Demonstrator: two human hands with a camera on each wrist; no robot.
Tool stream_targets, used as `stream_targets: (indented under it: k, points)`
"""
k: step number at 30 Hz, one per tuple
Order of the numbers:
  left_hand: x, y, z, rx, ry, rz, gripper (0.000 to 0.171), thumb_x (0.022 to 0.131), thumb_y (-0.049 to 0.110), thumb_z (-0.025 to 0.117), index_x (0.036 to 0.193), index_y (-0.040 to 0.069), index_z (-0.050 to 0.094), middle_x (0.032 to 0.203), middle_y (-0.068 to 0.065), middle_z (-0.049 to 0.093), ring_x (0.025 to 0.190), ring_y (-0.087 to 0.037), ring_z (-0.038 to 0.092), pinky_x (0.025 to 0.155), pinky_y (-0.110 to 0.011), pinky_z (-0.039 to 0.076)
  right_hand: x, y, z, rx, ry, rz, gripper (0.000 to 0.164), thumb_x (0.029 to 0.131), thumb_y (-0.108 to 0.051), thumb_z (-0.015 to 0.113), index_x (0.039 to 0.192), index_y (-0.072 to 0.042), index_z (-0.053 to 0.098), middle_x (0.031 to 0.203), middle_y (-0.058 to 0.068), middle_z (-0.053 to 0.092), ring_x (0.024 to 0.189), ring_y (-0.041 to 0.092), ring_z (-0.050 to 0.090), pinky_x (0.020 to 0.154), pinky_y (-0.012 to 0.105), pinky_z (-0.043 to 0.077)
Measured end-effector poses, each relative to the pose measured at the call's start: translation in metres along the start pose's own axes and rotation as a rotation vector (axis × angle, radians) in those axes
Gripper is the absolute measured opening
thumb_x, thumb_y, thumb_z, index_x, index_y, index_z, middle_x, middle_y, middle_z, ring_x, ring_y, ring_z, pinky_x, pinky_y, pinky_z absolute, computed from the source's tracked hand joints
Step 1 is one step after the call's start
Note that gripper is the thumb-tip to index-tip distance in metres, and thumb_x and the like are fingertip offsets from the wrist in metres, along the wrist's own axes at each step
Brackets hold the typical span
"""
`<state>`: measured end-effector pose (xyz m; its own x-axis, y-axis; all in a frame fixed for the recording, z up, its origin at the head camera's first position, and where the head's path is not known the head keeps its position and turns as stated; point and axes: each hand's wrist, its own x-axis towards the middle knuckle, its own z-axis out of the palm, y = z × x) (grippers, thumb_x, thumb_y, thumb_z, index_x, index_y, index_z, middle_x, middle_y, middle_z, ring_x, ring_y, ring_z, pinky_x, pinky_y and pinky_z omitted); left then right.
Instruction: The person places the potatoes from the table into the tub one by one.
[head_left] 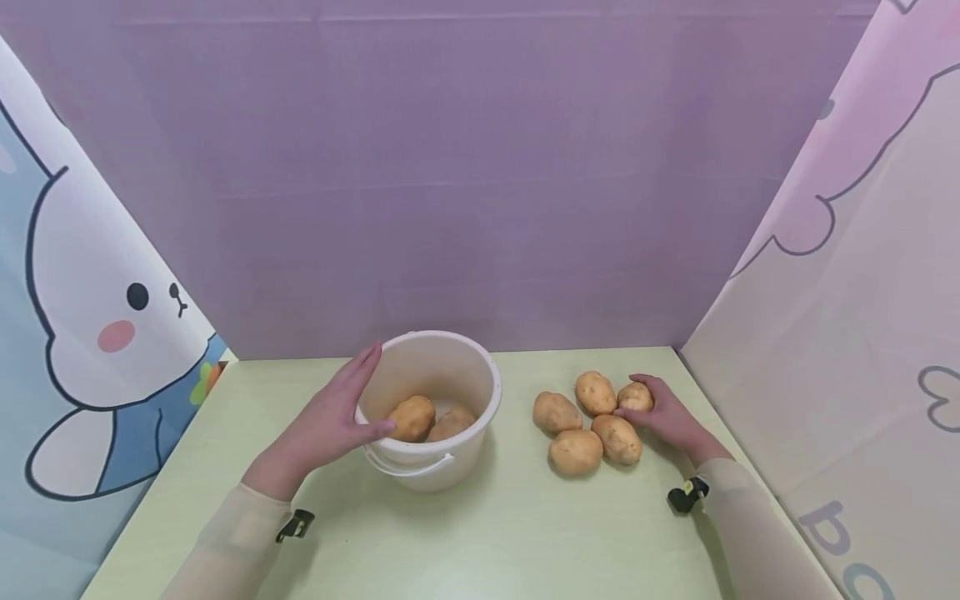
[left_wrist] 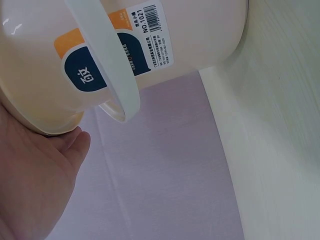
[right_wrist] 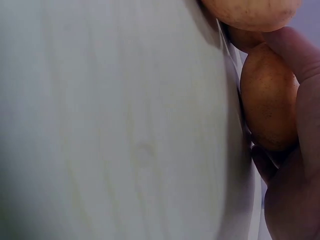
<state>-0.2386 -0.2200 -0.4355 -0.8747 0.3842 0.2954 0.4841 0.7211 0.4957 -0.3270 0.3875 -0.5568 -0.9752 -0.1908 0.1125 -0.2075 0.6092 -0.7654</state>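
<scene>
A white bucket (head_left: 450, 471) with a handle stands on the table, two potatoes inside: one potato (head_left: 412, 418) at the left and another potato (head_left: 452, 423) beside it. My left hand (head_left: 330, 425) lies against the bucket's left rim, fingers extended along it and thumb across the front edge. In the left wrist view the bucket (left_wrist: 200, 30) shows a printed label. To the right, my right hand (head_left: 667, 417) grips a potato (head_left: 635, 397) between thumb and fingers. That potato (right_wrist: 270, 100) is still among its group in the right wrist view.
Several potatoes lie close together left of my right hand: a front potato (head_left: 576, 452), a left potato (head_left: 557, 412), a back potato (head_left: 596, 392) and a near-right potato (head_left: 618, 440). A purple backdrop (head_left: 450, 208) rises behind the light table (head_left: 480, 550), with printed panels on both sides.
</scene>
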Motion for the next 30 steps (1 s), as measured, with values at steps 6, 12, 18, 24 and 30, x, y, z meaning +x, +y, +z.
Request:
stream_targets:
  k: [6, 12, 18, 24, 30]
  points:
    - [0.001, 0.0, -0.001, 0.001, -0.004, -0.006, 0.119, 0.092, 0.058, 0.085, 0.177, 0.004, 0.02, 0.182, -0.02, 0.021, 0.165, -0.048, 0.025, 0.126, -0.073, 0.03, 0.002, 0.003, 0.001, -0.006, 0.008, -0.01, 0.088, 0.097, -0.033, 0.088, 0.161, 0.005, 0.041, 0.158, 0.033, 0.046, 0.148, 0.052, 0.042, 0.123, 0.069, 0.032]
    - [0.001, 0.001, 0.0, -0.001, -0.003, -0.002, 0.12, 0.091, 0.058, 0.085, 0.177, 0.005, 0.02, 0.182, -0.019, 0.021, 0.165, -0.047, 0.025, 0.126, -0.073, 0.03, 0.002, 0.004, 0.001, -0.022, 0.009, -0.005, 0.087, 0.098, -0.034, 0.087, 0.161, 0.005, 0.042, 0.155, 0.033, 0.048, 0.145, 0.052, 0.046, 0.121, 0.068, 0.035]
    - [0.0, 0.002, -0.001, -0.003, -0.003, 0.004, 0.119, 0.091, 0.057, 0.086, 0.176, 0.003, 0.021, 0.182, -0.02, 0.021, 0.165, -0.048, 0.025, 0.126, -0.072, 0.03, 0.002, 0.002, 0.001, -0.025, 0.01, -0.003, 0.086, 0.098, -0.033, 0.088, 0.16, 0.006, 0.042, 0.154, 0.035, 0.048, 0.144, 0.053, 0.047, 0.12, 0.067, 0.037]
    - [0.001, 0.001, -0.001, 0.002, -0.006, -0.002, 0.119, 0.092, 0.058, 0.085, 0.176, 0.004, 0.021, 0.182, -0.021, 0.021, 0.165, -0.048, 0.025, 0.126, -0.073, 0.03, 0.0, -0.004, 0.0, -0.032, 0.017, -0.007, 0.086, 0.098, -0.033, 0.087, 0.16, 0.006, 0.042, 0.154, 0.035, 0.048, 0.142, 0.052, 0.05, 0.119, 0.067, 0.04]
    - [0.001, 0.0, 0.0, 0.003, -0.009, -0.009, 0.12, 0.092, 0.058, 0.085, 0.177, 0.004, 0.02, 0.182, -0.02, 0.02, 0.165, -0.047, 0.024, 0.127, -0.071, 0.029, -0.001, -0.01, -0.004, -0.04, 0.03, -0.015, 0.083, 0.098, -0.032, 0.086, 0.159, 0.005, 0.043, 0.153, 0.034, 0.049, 0.138, 0.051, 0.054, 0.117, 0.065, 0.045]
